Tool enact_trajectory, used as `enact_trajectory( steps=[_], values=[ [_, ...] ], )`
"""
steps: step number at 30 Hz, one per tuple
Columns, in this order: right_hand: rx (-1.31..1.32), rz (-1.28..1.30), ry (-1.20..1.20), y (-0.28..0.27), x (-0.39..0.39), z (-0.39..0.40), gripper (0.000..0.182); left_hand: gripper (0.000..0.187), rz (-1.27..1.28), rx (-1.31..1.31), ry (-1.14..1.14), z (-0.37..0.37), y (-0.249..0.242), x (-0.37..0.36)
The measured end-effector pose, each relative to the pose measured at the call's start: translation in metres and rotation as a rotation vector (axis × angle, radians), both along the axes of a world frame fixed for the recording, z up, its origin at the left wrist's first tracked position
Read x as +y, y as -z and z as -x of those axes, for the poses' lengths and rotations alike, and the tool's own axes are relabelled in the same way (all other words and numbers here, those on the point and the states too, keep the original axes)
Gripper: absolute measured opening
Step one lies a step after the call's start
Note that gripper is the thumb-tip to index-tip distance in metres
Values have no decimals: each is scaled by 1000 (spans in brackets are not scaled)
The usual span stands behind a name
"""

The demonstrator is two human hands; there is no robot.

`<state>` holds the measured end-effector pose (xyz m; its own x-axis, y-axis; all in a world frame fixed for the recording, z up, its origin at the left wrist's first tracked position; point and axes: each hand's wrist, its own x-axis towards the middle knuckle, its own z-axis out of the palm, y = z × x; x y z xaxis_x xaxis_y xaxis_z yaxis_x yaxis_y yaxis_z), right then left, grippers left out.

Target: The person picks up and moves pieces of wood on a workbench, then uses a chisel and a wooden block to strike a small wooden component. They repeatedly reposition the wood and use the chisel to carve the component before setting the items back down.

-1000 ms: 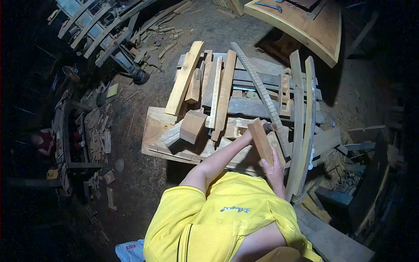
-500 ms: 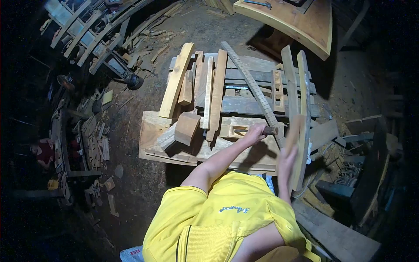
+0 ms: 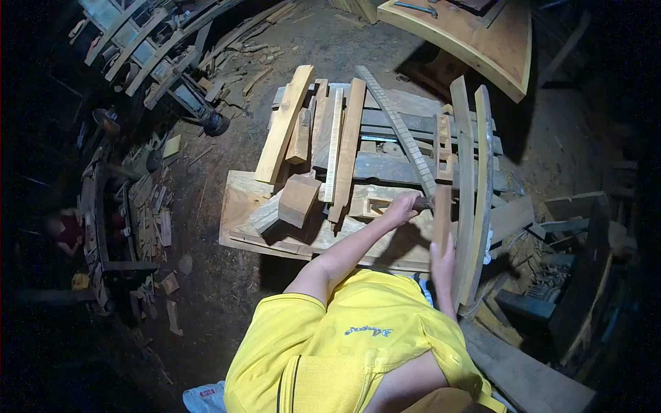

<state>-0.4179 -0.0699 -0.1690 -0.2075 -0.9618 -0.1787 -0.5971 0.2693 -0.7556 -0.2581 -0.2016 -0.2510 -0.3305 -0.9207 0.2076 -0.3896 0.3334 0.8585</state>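
Note:
My left hand (image 3: 401,210) is closed around the dark handle of a chisel (image 3: 424,204), which lies nearly flat, its butt end pointing right. To the left of that hand is a pale wood block (image 3: 362,202) with a slot cut in it, lying on the bench. My right hand (image 3: 443,258) grips the lower end of a flat wooden bat (image 3: 442,213). The bat stands close against the butt of the chisel handle.
Boards and a squared block (image 3: 299,199) cover the left of the plank bench (image 3: 392,168). A notched strip (image 3: 396,124) slants across it. Long boards (image 3: 482,179) line the right edge. A wooden table (image 3: 468,38) stands beyond, and a person (image 3: 69,230) is at far left.
The wooden bat in my right hand has swung left, from apart to right at the chisel's butt. My left hand has stayed nearly in place. The view has shifted slightly.

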Motion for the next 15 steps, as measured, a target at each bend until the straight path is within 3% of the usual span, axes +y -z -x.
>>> enact_trajectory(
  steps=[5,7,8,11,12,15],
  values=[
    [-80,140,6,-2,-6,-8,60,30,-58,22,-77,-17,-27,8],
    [-326,191,145,-2,-12,2,60,28,-109,36,-95,-27,-24,10],
    [-226,379,121,12,-15,10,59,26,-155,45,-105,-31,-23,10],
    [-365,428,192,-39,-15,-4,56,21,-140,90,-142,-39,-13,7],
    [-348,457,268,-43,-13,-10,52,18,-154,100,-155,-42,-21,8],
    [-303,450,195,-41,-13,-4,50,18,-149,113,-173,-42,-23,5]
  ],
)
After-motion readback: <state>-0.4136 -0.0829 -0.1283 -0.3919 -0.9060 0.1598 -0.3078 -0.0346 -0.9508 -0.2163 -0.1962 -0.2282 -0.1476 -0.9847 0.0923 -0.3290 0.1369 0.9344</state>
